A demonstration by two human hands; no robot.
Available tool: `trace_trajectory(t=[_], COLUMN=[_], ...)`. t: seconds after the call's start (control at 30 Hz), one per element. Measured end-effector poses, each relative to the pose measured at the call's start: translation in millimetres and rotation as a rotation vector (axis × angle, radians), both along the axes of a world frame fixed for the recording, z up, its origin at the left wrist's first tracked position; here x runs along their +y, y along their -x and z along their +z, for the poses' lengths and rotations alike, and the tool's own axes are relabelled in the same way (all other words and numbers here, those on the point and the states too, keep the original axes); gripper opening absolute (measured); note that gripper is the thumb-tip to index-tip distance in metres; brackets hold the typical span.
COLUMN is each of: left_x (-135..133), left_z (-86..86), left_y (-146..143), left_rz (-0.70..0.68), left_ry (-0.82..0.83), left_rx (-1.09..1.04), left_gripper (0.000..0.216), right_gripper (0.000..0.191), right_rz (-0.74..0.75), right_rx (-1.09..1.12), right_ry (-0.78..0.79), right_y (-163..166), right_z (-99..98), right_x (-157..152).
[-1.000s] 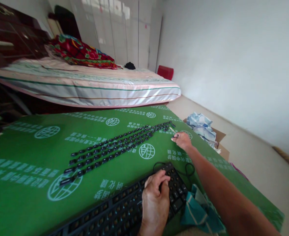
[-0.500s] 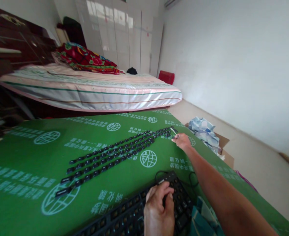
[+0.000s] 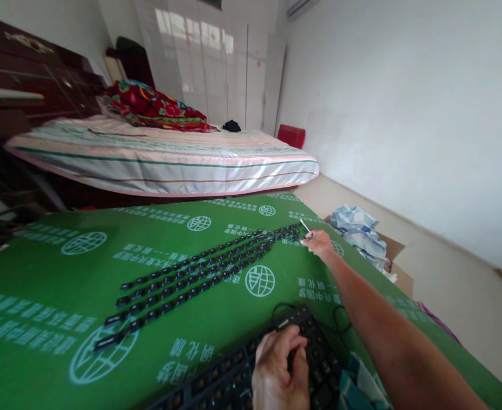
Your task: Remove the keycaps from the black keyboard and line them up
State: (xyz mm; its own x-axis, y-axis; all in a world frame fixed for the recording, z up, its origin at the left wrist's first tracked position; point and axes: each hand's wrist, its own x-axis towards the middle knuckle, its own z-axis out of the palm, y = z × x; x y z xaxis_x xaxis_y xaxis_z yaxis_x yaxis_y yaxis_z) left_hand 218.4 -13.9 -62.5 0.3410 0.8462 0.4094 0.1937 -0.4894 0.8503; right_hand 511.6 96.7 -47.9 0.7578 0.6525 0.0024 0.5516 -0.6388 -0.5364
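Observation:
My left hand (image 3: 280, 367) rests on a black keyboard (image 3: 234, 361) at the lower middle. Its fingers are curled, with thumb and forefinger close together; whether something small is between them cannot be made out. Many of the keyboard's key places are bare of caps. My right arm reaches far forward, and the right hand (image 3: 318, 244) is closed on a slim metal tool (image 3: 305, 225) that looks like tweezers. The tool's tip is at the far right end of the rows of black keycaps (image 3: 204, 285), which run slantwise across the green board.
The green board (image 3: 217, 336) carries white print and globe marks. A black cable (image 3: 340, 319) loops beside the keyboard, and teal cloth (image 3: 362, 384) lies nearby. Beyond stands a bed (image 3: 182, 165). Crumpled blue-white cloth (image 3: 356, 225) and cardboard (image 3: 390, 249) lie off the right edge.
The whole view has shifted slightly. The metal tool's tip angle differs a little at the far keycaps. My left hand stays on the keyboard.

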Motion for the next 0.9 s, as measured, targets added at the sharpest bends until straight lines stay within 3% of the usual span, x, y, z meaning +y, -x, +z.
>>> trace_trajectory(t=[0.43,0.9], left_x=[-0.2,0.1], left_z=[-5.2,4.1], left_y=[-1.1,1.5], left_rz=[0.002,-0.022], left_ry=[-0.082,-0.103], left_rx=[0.009,0.052], left_gripper=[0.020,0.021], right_gripper=[0.014,0.022], right_rz=[-0.023,0.013], right_rx=[-0.009,0.122], right_ry=[0.006,0.017], right_y=[0.0,-2.2], right_z=[-0.1,-2.7], right_x=[0.9,-0.6])
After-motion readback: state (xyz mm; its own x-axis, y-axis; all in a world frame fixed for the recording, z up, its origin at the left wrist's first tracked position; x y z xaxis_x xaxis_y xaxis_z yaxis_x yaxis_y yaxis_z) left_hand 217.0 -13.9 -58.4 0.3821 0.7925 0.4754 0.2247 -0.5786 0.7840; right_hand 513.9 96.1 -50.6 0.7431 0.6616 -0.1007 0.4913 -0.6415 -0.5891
